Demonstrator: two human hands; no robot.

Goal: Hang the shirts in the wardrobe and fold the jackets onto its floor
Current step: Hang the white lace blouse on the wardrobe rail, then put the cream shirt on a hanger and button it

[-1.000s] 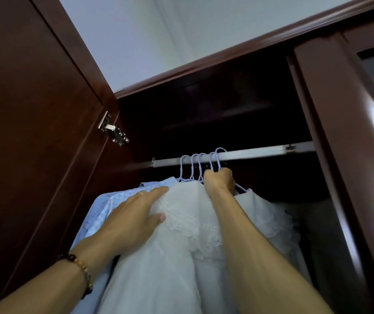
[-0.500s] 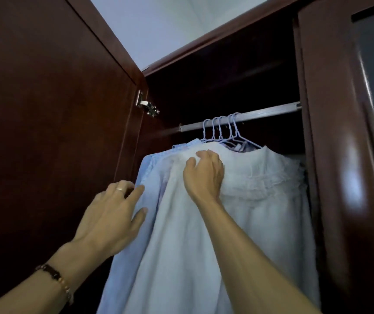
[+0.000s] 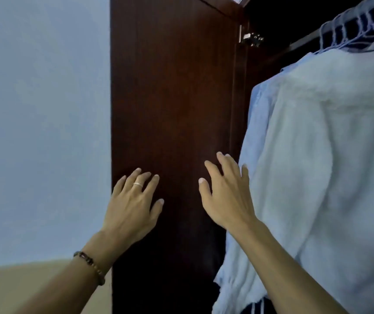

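A: Nearest, left hand (image 3: pixel 134 205) and right hand (image 3: pixel 225 196) both raised, fingers spread and loose, grip released, holding nothing. Right one just beside the edge of the shirts (image 3: pixel 321 155), touching or not, cannot tell

B: Agreed. Left one in front of the wardrobe door (image 3: pixel 174 109), contact not clear. Smooth dark red-brown wood, flat panel, fine grain, metal hinge (image 3: pixel 250 39) at the top

A: Shirts hanging inside the wardrobe on thin pale blue hangers (image 3: pixel 349 30), hooked on the rail. White one in front, soft, a bit crinkled; light blue ones behind it

B: So hanging seems done, at least for these. Jackets not recognised here, wardrobe floor out of view; probably folding left to do. Something dark with white stripes at the bottom, unclear what
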